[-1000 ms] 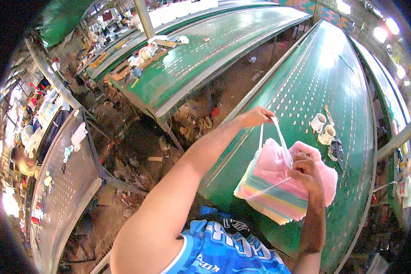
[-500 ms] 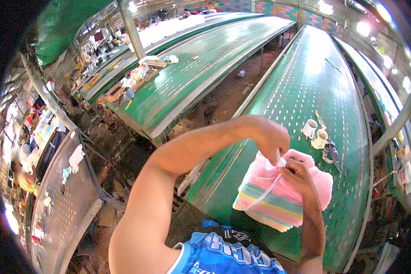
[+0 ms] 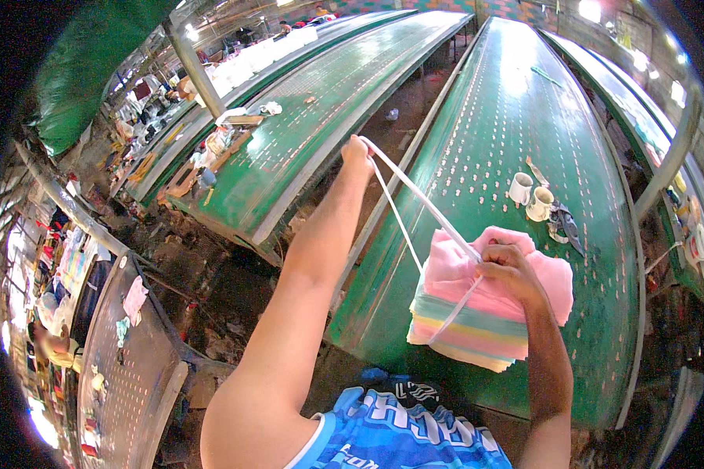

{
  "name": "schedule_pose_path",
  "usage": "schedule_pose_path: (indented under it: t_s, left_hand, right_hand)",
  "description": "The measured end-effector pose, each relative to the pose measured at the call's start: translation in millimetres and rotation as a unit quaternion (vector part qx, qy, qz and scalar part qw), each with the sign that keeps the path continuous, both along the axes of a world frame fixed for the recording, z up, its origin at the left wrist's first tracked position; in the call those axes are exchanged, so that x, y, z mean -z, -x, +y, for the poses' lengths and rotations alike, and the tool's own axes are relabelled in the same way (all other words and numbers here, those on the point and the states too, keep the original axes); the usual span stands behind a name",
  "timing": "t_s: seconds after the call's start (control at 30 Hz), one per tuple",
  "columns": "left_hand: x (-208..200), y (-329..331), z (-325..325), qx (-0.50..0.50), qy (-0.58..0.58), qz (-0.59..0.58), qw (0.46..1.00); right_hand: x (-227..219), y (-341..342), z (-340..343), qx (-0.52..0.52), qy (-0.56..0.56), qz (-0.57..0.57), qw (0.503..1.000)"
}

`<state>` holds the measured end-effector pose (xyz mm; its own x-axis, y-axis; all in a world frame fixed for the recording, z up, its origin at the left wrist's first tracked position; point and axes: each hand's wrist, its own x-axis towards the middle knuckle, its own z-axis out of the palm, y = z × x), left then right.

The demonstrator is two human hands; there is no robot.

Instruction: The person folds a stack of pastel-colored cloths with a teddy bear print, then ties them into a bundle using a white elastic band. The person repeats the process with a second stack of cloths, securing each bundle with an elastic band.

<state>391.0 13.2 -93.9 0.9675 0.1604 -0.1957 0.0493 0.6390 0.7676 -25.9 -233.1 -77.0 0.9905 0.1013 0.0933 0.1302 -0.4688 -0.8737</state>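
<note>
Flat white strip (image 3: 414, 190) stretched taut

Left hand (image 3: 357, 152) raised out left, grip closed on strip's loop. Right hand (image 3: 510, 266) — grip pinching strip at layered pink, green and yellow cloth stack (image 3: 489, 332), which sits on long green bench (image 3: 598, 328).

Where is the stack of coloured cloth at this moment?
In the head view, the stack lies right of centre on a green table, beneath the right hand, with two mugs just beyond it.

The green desk (image 3: 602, 313) is stretching toward a patchwork wall (image 3: 516, 11); lights (image 3: 590, 10) are glowing upper right, and brown floor (image 3: 397, 131) is showing beside another table (image 3: 321, 102).
</note>
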Motion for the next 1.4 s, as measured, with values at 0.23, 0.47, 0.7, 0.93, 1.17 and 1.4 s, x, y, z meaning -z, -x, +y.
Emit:
schedule_pose_path:
  t_s: [0.23, 0.47, 0.7, 0.93, 1.17, 1.4]
  left_hand:
    - [-98, 86, 11, 0.632, -0.534, -0.255, 0.500]
    - [-251, 235, -2, 0.597, -0.592, -0.515, 0.167]
    - [-206, 47, 48, 0.205, -0.518, -0.382, 0.738]
    - [-110, 27, -15, 0.297, -0.446, -0.336, 0.774]
    - [-73, 207, -112, 0.495, -0.388, -0.394, 0.670]
    - [26, 313, -110, 0.340, -0.364, -0.426, 0.755]
  right_hand:
    - [31, -13, -21, 0.019, -0.004, -0.043, 0.999]
    - [29, -16, -15, 0.048, 0.054, -0.029, 0.997]
    - [11, -3, -4, -0.064, 0.065, -0.024, 0.996]
    - [20, 8, -4, -0.185, 0.006, -0.113, 0.976]
    - [14, 32, -3, -0.211, -0.159, -0.173, 0.949]
    - [-66, 83, 31, -0.226, -0.150, -0.294, 0.916]
